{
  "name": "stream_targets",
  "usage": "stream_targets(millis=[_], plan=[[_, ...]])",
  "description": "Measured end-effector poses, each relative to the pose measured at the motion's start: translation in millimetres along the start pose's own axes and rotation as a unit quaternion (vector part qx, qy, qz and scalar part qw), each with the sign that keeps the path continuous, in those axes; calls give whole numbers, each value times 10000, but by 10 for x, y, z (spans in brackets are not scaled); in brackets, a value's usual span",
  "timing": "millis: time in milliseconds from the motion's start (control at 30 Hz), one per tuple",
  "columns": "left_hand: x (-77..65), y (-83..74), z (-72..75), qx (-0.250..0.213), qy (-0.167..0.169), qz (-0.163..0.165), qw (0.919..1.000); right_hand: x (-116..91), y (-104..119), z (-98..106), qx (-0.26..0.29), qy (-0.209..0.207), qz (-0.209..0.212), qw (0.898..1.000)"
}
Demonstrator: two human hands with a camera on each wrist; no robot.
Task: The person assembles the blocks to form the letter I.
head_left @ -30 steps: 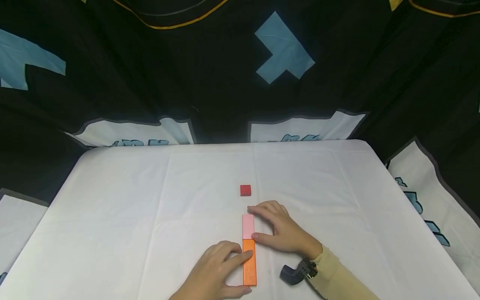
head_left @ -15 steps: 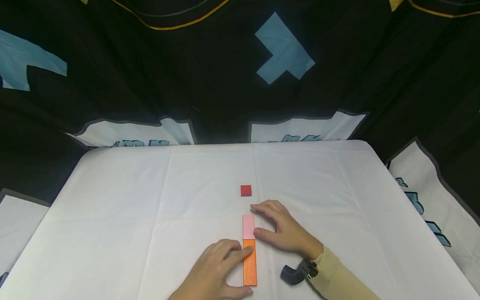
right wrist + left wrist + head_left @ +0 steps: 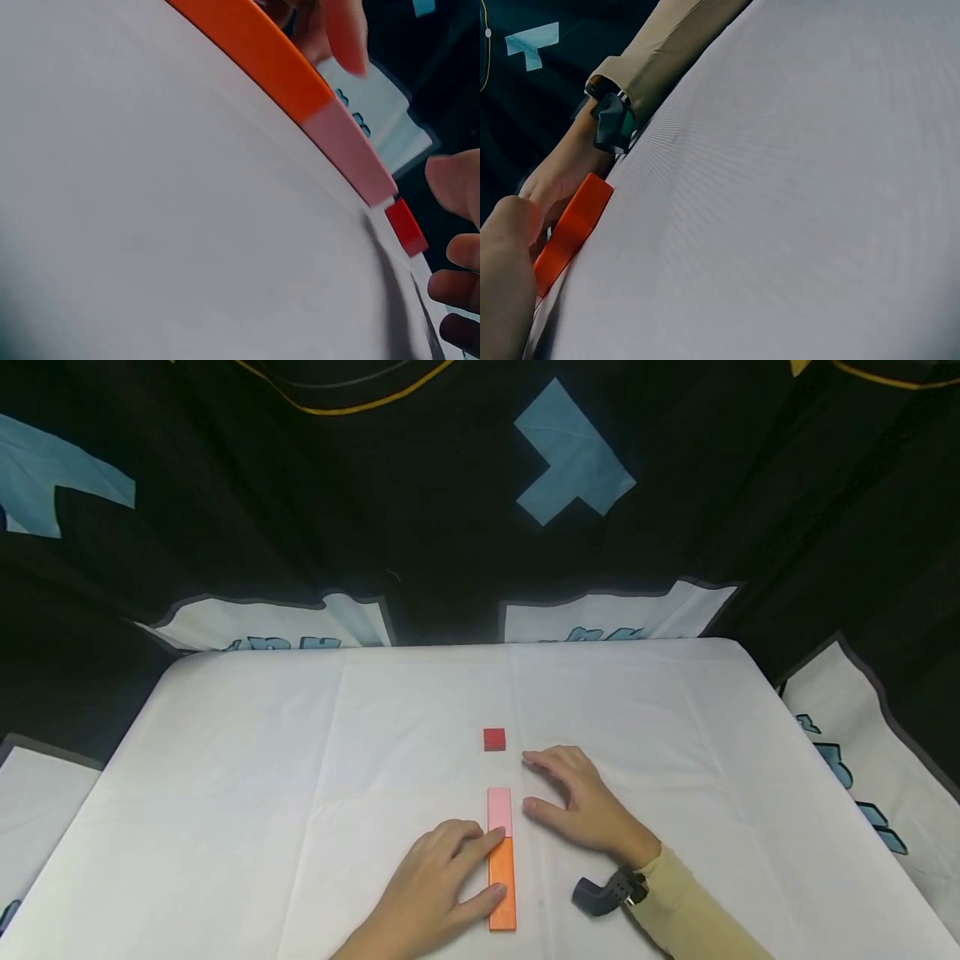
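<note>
An orange block [image 3: 503, 902] and a shorter pink block [image 3: 499, 808] lie end to end in one line on the white table. Beyond them, past a gap, sits a small red cube [image 3: 494, 740]. My left hand [image 3: 442, 881] reaches over the orange block from the left, index fingertip by the joint with the pink block and thumb over the orange; whether they touch is unclear. My right hand [image 3: 581, 802], fingers parted and holding nothing, is just right of the pink block, apart from it. In the right wrist view, the orange block [image 3: 262, 52] stretches to the upper left.
White cloth covers the table [image 3: 225, 777]. A dark curtain [image 3: 420, 510] with blue and white patches hangs behind the far edge. A black camera mount [image 3: 600, 895] on my right wrist sits low over the cloth.
My right hand has drawn away from the pink block, to the right and slightly forward. My left hand has shifted forward, its thumb moving from the orange block's near end onto its middle.
</note>
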State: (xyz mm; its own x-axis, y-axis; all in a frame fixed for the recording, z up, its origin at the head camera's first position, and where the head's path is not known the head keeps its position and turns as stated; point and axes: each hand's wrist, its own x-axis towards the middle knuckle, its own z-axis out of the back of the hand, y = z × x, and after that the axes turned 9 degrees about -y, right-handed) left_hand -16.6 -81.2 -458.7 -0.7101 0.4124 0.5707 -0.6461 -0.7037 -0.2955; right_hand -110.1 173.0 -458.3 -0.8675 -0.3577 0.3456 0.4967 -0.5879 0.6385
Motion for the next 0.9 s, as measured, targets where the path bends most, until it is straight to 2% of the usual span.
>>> stream_targets(millis=[267, 633, 900], plan=[[32, -10, -19, 83, 104, 139, 9998, 149, -123, 22, -253, -141, -148, 9995], [20, -10, -33, 255, 134, -47, 9996, 428, -239, -39, -441, -9, -142, 9989], [3, 6, -55, 250, 79, -193, 9995, 634, -233, -94, -349, 129, -96, 9993]])
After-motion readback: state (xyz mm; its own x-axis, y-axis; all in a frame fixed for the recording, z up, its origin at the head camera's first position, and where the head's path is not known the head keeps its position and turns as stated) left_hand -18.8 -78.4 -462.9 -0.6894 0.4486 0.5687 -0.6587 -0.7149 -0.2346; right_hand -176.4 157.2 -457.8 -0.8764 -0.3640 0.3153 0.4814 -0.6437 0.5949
